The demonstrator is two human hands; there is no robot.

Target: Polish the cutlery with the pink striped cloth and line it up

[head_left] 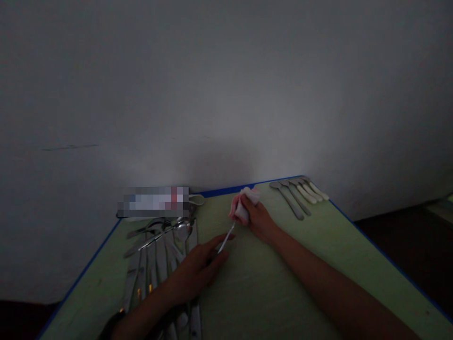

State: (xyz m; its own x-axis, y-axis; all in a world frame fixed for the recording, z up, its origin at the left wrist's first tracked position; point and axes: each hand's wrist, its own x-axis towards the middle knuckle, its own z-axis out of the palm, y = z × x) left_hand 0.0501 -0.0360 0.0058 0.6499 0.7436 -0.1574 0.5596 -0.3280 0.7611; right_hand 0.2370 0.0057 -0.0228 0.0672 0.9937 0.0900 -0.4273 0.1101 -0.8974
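Near the middle of the table, my left hand is closed on the bare end of a slim metal piece of cutlery. Its other end disappears into a pink and white cloth, so I cannot tell its kind. My right hand grips that folded cloth around the covered end, thumb pressed on top. Under and beside my left forearm lies a pile of metal cutlery, with spoons among it, partly hidden by the arm.
At the back right of the pale green table lies a row of grey spoons and white-handled cutlery. A pixelated pack sits at the back left. A grey wall stands directly behind the blue table edge.
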